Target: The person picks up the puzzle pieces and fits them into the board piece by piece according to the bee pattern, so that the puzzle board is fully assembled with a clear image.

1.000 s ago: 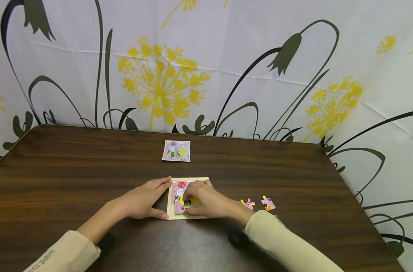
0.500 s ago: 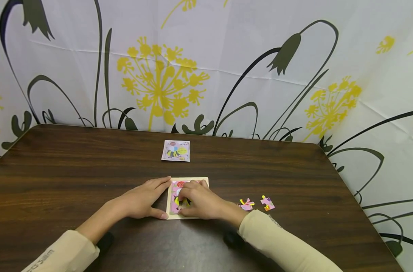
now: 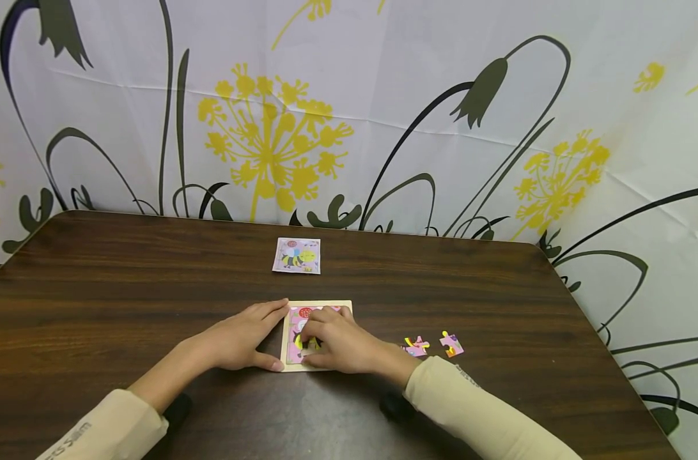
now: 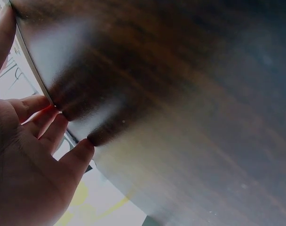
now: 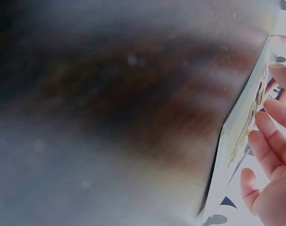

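The puzzle tray, a pale wooden frame, lies flat on the dark wooden table at its near centre, directly under and between both hands. The left hand rests flat against the tray's left edge, fingers straight and together, thumb along the near corner. The right hand lies on top of the tray, fingers bent down onto the pink puzzle pieces seated in it; whether it pinches a piece or merely presses cannot be told. Two loose puzzle pieces lie on the table just right of the right wrist, apart from the tray. A reference picture card lies beyond the tray, well apart from both hands.
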A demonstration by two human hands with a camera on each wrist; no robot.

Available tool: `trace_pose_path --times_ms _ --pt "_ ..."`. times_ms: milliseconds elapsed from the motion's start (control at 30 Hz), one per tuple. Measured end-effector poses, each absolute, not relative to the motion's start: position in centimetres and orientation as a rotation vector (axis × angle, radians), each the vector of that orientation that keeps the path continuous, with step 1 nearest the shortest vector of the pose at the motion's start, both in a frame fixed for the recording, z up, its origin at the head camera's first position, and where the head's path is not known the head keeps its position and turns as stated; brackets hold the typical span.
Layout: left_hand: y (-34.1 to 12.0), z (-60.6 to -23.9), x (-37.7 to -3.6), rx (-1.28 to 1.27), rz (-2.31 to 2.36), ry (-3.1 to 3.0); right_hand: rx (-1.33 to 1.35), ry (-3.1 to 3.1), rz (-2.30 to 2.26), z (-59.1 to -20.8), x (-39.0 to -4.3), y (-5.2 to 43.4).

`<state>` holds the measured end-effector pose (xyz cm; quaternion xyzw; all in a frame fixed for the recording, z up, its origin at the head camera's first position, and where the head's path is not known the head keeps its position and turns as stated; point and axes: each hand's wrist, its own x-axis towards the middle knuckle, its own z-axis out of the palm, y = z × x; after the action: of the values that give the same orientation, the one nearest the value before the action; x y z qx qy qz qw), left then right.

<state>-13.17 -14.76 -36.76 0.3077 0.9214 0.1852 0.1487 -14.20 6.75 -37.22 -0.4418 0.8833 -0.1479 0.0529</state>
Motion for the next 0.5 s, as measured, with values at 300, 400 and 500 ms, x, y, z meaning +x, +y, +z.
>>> trace_pose_path --times_ms 300,400,500 --pt "-14.72 -36.76 -13.13 0.878 0.523 2.649 -1.343 2.669 -0.462 -37.18 -14.25 6.87" --pt "-14.70 -36.76 -13.12 0.875 0.519 2.650 -1.353 2.669 -0.447 -37.17 -14.24 6.84" --pt "-14.70 -36.78 -13.11 0.879 0.522 2.651 -1.360 2.668 -0.442 -37.16 -14.23 6.83"
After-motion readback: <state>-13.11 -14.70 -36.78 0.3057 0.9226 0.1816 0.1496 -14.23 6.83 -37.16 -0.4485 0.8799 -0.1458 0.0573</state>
